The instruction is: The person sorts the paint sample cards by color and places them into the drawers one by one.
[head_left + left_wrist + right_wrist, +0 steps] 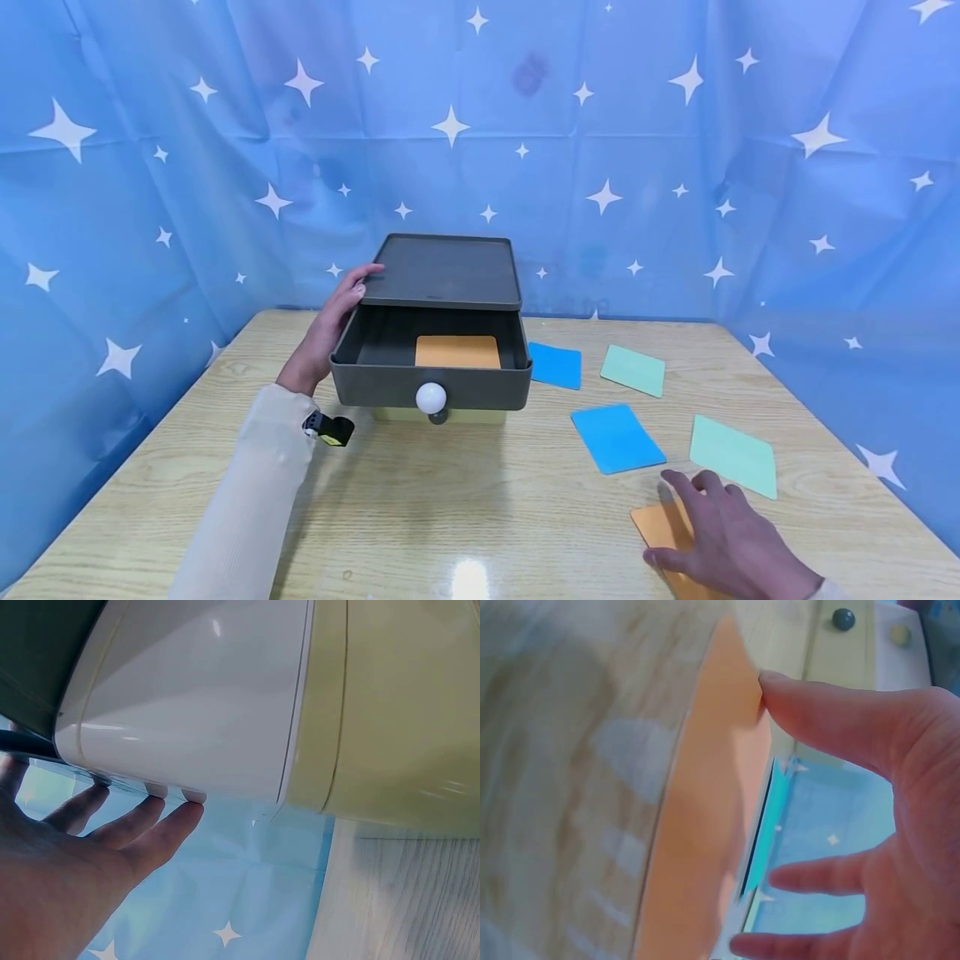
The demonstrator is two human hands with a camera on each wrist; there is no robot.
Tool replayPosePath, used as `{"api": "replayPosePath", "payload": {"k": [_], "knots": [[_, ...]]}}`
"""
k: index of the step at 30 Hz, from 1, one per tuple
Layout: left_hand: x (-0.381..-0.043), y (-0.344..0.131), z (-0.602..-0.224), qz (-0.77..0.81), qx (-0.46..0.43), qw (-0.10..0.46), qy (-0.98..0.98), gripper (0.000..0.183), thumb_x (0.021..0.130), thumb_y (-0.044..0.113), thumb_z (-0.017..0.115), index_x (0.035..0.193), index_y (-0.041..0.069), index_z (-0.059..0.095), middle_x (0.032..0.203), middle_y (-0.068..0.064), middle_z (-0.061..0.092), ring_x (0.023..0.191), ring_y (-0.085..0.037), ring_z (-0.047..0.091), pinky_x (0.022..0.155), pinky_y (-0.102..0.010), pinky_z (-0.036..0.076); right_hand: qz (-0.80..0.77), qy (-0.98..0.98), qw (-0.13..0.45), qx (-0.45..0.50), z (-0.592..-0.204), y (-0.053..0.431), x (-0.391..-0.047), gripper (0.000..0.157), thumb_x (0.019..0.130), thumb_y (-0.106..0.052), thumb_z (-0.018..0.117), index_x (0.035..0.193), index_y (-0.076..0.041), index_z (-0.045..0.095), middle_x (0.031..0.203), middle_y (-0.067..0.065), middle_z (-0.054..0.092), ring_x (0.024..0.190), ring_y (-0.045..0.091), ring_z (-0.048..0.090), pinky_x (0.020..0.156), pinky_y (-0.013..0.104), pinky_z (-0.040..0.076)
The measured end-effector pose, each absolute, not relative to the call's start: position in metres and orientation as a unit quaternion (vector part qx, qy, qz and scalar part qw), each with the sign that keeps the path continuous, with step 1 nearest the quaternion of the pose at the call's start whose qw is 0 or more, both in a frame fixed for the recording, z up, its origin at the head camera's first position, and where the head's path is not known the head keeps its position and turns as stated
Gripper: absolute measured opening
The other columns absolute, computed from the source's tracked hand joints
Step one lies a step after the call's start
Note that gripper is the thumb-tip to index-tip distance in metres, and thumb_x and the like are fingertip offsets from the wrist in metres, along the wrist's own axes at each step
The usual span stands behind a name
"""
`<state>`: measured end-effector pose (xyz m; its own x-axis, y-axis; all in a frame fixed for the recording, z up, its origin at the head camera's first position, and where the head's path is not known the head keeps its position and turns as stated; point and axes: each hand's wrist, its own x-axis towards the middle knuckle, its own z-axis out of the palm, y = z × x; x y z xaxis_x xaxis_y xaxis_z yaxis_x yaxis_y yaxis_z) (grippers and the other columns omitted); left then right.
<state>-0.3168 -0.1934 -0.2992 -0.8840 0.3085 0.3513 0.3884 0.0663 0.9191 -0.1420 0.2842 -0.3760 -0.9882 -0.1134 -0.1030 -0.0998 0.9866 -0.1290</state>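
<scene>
A small drawer box has a dark top (pixel 446 271), with white (pixel 187 697) and yellow-green (pixel 405 712) sections beneath it. Its dark grey top drawer (pixel 390 387) is pulled out, with a white knob (pixel 431 398) at the front and an orange card (pixel 457 351) lying inside. My left hand (pixel 333 333) rests against the box's left side, fingers extended along it in the left wrist view. At the front right, my right hand (pixel 731 533) spreads over another orange card (pixel 697 802) on the table, the thumb right at its edge.
Two blue cards (pixel 618 438) and two mint green cards (pixel 733 456) lie on the wooden table (pixel 420 525), right of the box. A blue curtain (pixel 637 125) with white stars surrounds the table's back and sides.
</scene>
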Motion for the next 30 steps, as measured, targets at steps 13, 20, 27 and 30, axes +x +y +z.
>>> {"api": "replayPosePath", "payload": {"k": [13,20,27,30], "knots": [[-0.3176,-0.1931,-0.2991,-0.641,-0.241,0.032,-0.728,0.052,0.108,0.036,0.023,0.158,0.025,0.025,0.168,0.000,0.010,0.151,-0.029,0.019,0.118,-0.062,0.026,-0.077,0.995,0.043,-0.046,-0.3742,0.2850,-0.1440,0.103,0.066,-0.062,0.085,0.143,-0.005,0.048,0.121,0.028,0.056,0.095,0.038,0.056,0.061,0.049,0.051],[-0.3184,-0.1930,-0.2998,-0.641,-0.242,0.034,-0.728,0.052,0.107,0.036,0.023,0.158,0.025,0.024,0.168,0.000,0.011,0.150,-0.029,0.020,0.118,-0.061,0.026,-0.077,0.995,0.051,-0.047,-0.3719,0.2833,-0.1470,0.105,0.064,-0.060,0.086,0.144,-0.004,0.046,0.116,0.025,0.060,0.092,0.034,0.058,0.062,0.047,0.051],[-0.3191,-0.1930,-0.2995,-0.642,-0.236,0.032,-0.729,0.052,0.108,0.041,0.025,0.158,0.026,0.025,0.167,0.002,0.012,0.149,-0.030,0.025,0.115,-0.059,0.030,-0.079,0.995,0.003,-0.067,-0.3729,0.2825,-0.1465,0.099,0.059,-0.052,0.091,0.138,-0.007,0.052,0.122,0.025,0.059,0.099,0.041,0.056,0.060,0.046,0.051],[-0.3185,-0.1934,-0.3000,-0.640,-0.235,0.032,-0.731,0.052,0.108,0.040,0.024,0.158,0.026,0.025,0.167,0.002,0.013,0.148,-0.030,0.026,0.114,-0.058,0.031,-0.082,0.993,-0.013,-0.079,-0.3743,0.2827,-0.1464,0.096,0.057,-0.049,0.093,0.135,-0.007,0.054,0.121,0.024,0.059,0.099,0.041,0.056,0.061,0.045,0.051]]}}
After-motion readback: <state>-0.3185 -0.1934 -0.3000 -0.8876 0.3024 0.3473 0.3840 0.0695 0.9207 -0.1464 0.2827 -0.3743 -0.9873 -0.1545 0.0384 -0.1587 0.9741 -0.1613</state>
